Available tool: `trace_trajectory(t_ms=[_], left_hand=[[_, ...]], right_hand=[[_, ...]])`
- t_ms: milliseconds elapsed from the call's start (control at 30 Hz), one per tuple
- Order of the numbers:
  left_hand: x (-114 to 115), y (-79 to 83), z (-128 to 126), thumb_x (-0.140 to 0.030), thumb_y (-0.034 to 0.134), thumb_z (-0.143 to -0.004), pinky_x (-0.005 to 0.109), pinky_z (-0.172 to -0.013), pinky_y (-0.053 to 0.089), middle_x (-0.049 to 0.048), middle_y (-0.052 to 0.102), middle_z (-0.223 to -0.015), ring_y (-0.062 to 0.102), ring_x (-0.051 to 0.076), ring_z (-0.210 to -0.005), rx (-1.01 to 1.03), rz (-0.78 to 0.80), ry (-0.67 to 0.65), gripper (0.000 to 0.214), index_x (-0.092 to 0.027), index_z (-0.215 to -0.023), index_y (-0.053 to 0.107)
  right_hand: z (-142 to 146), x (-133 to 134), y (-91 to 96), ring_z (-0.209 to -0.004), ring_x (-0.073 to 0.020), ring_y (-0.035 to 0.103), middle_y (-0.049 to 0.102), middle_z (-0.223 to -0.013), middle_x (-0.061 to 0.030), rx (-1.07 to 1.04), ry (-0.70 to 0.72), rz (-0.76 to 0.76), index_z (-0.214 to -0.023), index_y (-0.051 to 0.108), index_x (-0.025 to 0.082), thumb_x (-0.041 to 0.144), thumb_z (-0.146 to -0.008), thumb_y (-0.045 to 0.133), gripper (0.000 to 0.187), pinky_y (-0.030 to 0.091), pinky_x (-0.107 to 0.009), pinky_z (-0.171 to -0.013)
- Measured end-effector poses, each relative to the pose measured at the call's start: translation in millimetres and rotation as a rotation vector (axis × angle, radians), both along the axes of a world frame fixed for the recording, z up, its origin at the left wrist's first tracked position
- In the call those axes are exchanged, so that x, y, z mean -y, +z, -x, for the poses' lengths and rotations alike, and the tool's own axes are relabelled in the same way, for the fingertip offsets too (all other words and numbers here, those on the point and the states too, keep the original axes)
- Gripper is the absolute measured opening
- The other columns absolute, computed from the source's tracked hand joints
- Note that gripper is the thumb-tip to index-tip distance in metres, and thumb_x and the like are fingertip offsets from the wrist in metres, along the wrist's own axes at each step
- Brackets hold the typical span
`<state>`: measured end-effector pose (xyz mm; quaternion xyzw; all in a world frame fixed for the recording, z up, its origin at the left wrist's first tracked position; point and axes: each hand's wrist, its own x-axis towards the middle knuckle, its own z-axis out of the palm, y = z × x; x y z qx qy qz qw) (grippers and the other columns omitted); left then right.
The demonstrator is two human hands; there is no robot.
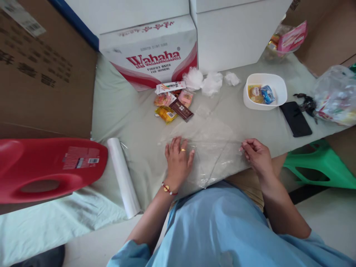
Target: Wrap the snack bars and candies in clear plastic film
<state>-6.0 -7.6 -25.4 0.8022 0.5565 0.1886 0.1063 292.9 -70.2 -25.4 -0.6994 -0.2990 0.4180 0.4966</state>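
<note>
A thin clear plastic bag (211, 148) lies spread over the table in front of me. My left hand (178, 159) rests flat on its left side, fingers stretched out. At the bag's right edge my right hand (256, 152) is closed in a pinch on the film. Just beyond the bag sits a small pile of wrapped snacks, with a brown packet (181, 110), a yellow packet (166, 114), a pink packet (185, 98) and a white stick packet (170, 87). Crumpled plastic bags (211, 83) lie behind it.
A white roll of bags (124, 178) and a red jug (50, 170) are at left. A Wahaha carton (155, 55) stands behind. To the right are a white tub (265, 106) holding small packets, a black phone (296, 119), a filled clear bag (336, 94) and a green stool (322, 163).
</note>
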Motion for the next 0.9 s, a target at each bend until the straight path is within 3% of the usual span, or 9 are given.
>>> trace_trajectory(t_ms=[100,233,367,433,533,633,700,767,900], left_hand=[[-9,-13.3,2,-0.045,0.042,-0.109,0.074,-0.127,0.018,0.0217,0.034,-0.173,0.025,0.041,-0.163,-0.213,0.131,0.057,0.059,-0.016,-0.161,0.047],[-16,-10.0,7,-0.053,0.038,-0.109,0.078,-0.125,0.014,0.0198,0.022,-0.178,0.019,0.041,-0.165,-0.341,0.193,0.028,0.066,-0.021,-0.167,0.037],[-17,-4.3,6,-0.057,0.040,-0.108,0.079,-0.125,0.012,0.0162,0.019,-0.179,0.016,0.040,-0.166,-0.363,0.218,0.006,0.069,-0.024,-0.168,0.035],[-16,-4.3,6,-0.056,0.040,-0.108,0.078,-0.126,0.010,0.0138,0.020,-0.179,0.017,0.038,-0.166,-0.349,0.205,0.002,0.067,-0.026,-0.168,0.036],[-18,-5.7,10,-0.053,0.037,-0.109,0.078,-0.127,0.007,0.0144,0.020,-0.179,0.019,0.036,-0.166,-0.323,0.166,0.048,0.067,-0.024,-0.169,0.033],[-24,-7.0,17,-0.051,0.032,-0.109,0.078,-0.127,0.005,0.0170,0.026,-0.177,0.024,0.036,-0.165,-0.312,0.171,0.140,0.069,-0.019,-0.171,0.026],[-28,-7.8,22,-0.051,0.029,-0.110,0.078,-0.128,0.008,0.0176,0.028,-0.176,0.026,0.035,-0.164,-0.313,0.195,0.166,0.070,-0.016,-0.170,0.026],[-31,-8.8,26,-0.051,0.027,-0.110,0.076,-0.129,0.010,0.0174,0.027,-0.176,0.026,0.034,-0.164,-0.312,0.204,0.154,0.070,-0.014,-0.170,0.027],[-32,-10.9,30,-0.051,0.025,-0.111,0.072,-0.130,0.009,0.0157,0.025,-0.177,0.024,0.030,-0.165,-0.301,0.196,0.092,0.068,-0.015,-0.169,0.029]], right_hand=[[-10,10,-7.6,-0.050,-0.0125,0.051,0.069,-0.073,-0.0012,0.140,0.033,0.024,-0.092,0.066,0.022,0.061,-0.084,0.074,0.040,0.039,-0.026,-0.045],[-34,21,-13.8,-0.069,-0.0185,0.064,0.072,-0.080,-0.0037,0.514,0.035,0.000,-0.096,0.072,0.021,0.053,-0.091,0.067,0.032,0.052,-0.032,-0.065],[-26,18,4.6,-0.084,-0.0226,0.070,0.075,-0.096,-0.0079,0.851,-0.029,-0.122,-0.107,0.073,0.022,0.042,-0.100,0.060,0.025,0.057,-0.040,-0.080],[-5,9,15.6,-0.097,-0.0248,0.071,0.075,-0.107,-0.0107,0.926,0.100,-0.238,-0.115,0.074,0.022,0.037,-0.104,0.055,0.026,0.059,-0.043,-0.089],[28,-5,16.7,-0.132,-0.0290,0.062,0.068,-0.141,-0.0153,0.966,0.496,-0.351,-0.136,0.068,0.021,0.034,-0.107,0.052,0.036,0.052,-0.049,-0.113],[35,-9,-1.6,-0.155,-0.0333,0.042,0.049,-0.165,-0.0153,1.053,0.723,-0.242,-0.150,0.060,0.019,0.038,-0.108,0.050,0.047,0.039,-0.057,-0.125],[19,-7,-15.5,-0.156,-0.0354,0.039,0.047,-0.166,-0.0147,1.117,0.704,-0.126,-0.152,0.059,0.020,0.040,-0.108,0.047,0.049,0.039,-0.060,-0.124],[-6,-5,-23.1,-0.152,-0.0364,0.044,0.051,-0.163,-0.0158,1.146,0.654,-0.070,-0.149,0.061,0.020,0.042,-0.108,0.045,0.049,0.042,-0.061,-0.122],[-42,-21,-9.7,-0.131,-0.0376,0.061,0.068,-0.138,-0.0205,1.149,0.468,-0.104,-0.132,0.071,0.019,0.047,-0.105,0.046,0.046,0.049,-0.063,-0.111]])
